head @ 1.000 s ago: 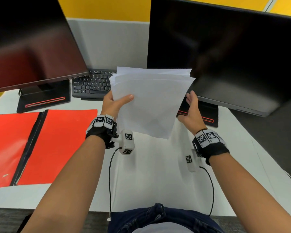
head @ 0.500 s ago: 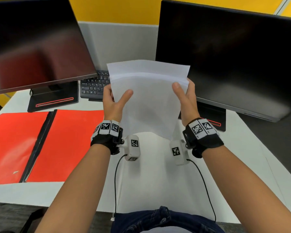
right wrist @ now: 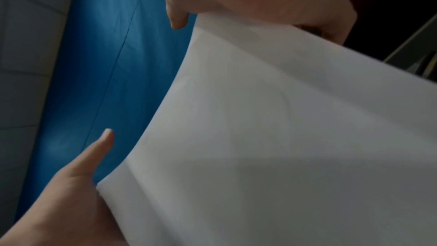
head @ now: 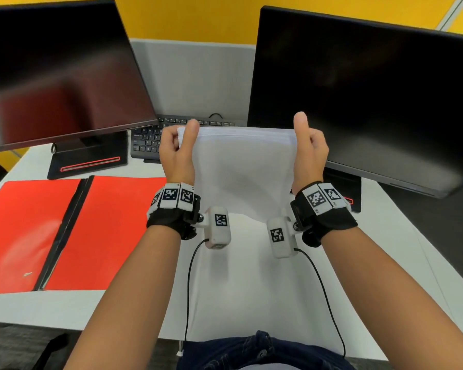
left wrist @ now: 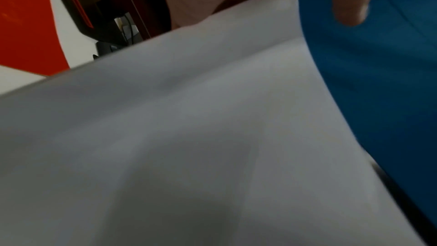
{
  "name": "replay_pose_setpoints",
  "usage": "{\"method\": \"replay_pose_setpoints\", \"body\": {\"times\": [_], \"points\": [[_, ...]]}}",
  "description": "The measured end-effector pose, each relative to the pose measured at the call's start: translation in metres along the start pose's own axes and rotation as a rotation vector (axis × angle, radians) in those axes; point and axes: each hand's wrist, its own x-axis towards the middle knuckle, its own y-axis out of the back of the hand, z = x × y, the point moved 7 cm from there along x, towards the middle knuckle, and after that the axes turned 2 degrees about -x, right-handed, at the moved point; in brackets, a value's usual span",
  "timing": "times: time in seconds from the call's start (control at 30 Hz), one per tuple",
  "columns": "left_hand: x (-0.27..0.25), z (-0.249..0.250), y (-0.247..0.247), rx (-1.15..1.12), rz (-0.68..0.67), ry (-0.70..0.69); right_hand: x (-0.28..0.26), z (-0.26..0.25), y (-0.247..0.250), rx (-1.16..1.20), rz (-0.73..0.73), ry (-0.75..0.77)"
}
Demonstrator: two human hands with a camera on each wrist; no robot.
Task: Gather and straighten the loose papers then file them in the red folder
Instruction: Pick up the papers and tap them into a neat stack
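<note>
Now your left hand [head: 177, 153] and right hand [head: 309, 153] each grip a side of the papers [head: 242, 166], upright above the table's middle. Tap them square, then file them in the folder [head: 64, 233] at the left edge.

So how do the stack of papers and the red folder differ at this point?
The stack of papers is white and held upright above the desk, with the left hand and right hand each gripping a side edge. The red folder lies open and flat on the desk to the left, and neither hand touches it. The papers sag between the hands, while the folder lies flat. No sheet is in the folder yet.
</note>
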Motion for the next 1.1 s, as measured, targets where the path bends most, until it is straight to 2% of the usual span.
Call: {"method": "replay_pose_setpoints", "body": {"times": [0.17,0.27,0.37,0.5,0.7,0.8,0.9,0.97,1.1], "points": [[0.005,-0.001,-0.004,0.025,0.099,0.067,-0.001,0.002,-0.001,-0.001,0.054,-0.014],[0.007,-0.005,-0.001,0.105,0.146,0.069,-0.001,0.003,0.002,-0.017,0.070,0.027],[0.008,-0.006,0.000,0.152,0.121,0.035,-0.001,-0.003,0.003,-0.051,0.086,0.099],[0.002,-0.001,-0.003,0.112,0.016,0.035,-0.006,-0.011,0.002,-0.052,0.106,0.194],[-0.009,-0.009,-0.002,0.092,-0.148,0.063,-0.011,-0.006,0.004,0.005,0.202,0.188],[-0.011,-0.025,0.007,0.158,-0.145,0.123,-0.011,-0.005,0.002,0.023,0.218,0.184],[-0.013,-0.039,0.012,0.182,-0.149,0.161,-0.013,-0.003,0.000,0.055,0.196,0.212],[-0.014,-0.045,0.012,0.178,-0.146,0.171,-0.018,-0.004,0.001,0.071,0.173,0.287],[-0.009,-0.050,0.012,0.184,-0.157,0.167,-0.023,0.006,0.001,0.001,0.021,0.409]]}}
